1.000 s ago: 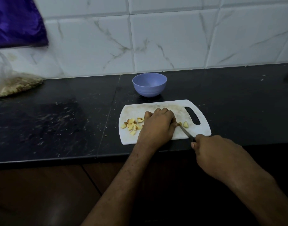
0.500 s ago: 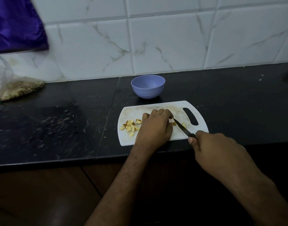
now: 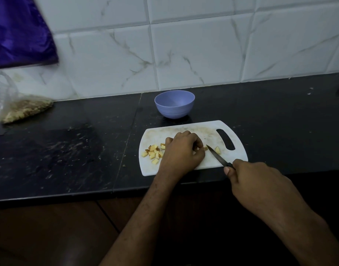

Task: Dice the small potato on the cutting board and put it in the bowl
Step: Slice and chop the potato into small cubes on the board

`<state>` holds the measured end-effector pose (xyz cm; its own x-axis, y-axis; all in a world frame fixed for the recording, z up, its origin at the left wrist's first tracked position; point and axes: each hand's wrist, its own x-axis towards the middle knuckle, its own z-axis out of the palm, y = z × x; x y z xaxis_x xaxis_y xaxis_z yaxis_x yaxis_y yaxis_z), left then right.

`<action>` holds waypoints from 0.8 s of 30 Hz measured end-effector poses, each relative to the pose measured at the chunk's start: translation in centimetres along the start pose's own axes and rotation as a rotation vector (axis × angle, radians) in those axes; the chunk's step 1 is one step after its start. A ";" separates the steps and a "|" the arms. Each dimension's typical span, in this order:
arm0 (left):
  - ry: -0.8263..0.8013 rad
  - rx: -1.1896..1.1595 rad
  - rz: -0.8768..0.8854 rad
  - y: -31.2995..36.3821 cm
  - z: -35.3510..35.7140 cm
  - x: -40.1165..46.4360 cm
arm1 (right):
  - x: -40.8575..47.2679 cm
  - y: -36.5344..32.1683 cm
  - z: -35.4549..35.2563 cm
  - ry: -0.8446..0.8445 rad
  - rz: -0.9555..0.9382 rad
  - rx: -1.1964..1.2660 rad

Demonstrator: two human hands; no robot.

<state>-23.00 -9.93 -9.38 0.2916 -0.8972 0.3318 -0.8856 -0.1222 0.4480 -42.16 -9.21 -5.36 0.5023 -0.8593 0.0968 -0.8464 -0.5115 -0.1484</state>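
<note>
A white cutting board point(image 3: 239, 153) lies on the black counter near its front edge. Several yellow potato dice point(image 3: 153, 153) sit heaped on its left part. One loose potato piece point(image 3: 217, 150) lies to the right of the knife blade. My left hand point(image 3: 182, 150) rests curled on the board's middle and holds down a remaining potato piece point(image 3: 204, 148), mostly hidden under the fingers. My right hand point(image 3: 255, 181) grips the handle of a small dark knife point(image 3: 216, 156), its tip beside that piece. The empty lilac bowl point(image 3: 174, 104) stands just behind the board.
A clear plastic bag of brownish grains point(image 3: 20, 109) lies at the counter's far left, under a hanging purple cloth point(image 3: 19, 33). The tiled wall runs behind the counter. Bare black counter point(image 3: 280, 116) stretches right of the board.
The knife blade has swung up from lying low by the loose piece to pointing at the piece under my left fingers. My left hand has barely moved.
</note>
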 end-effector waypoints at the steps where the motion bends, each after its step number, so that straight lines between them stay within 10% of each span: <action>1: -0.007 0.011 0.007 0.1 0.0 0.0 | 0.1 0.1 0.0 -0.009 0.003 -0.002; 24: 0.094 0.043 0.088 1.1 -0.5 -0.9 | 0.8 2.1 -0.3 -0.015 0.066 0.016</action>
<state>-24.02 -9.04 -8.79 0.2434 -0.8615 0.4457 -0.9233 -0.0650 0.3786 -43.61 -11.02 -5.25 0.4480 -0.8911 0.0719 -0.8749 -0.4536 -0.1698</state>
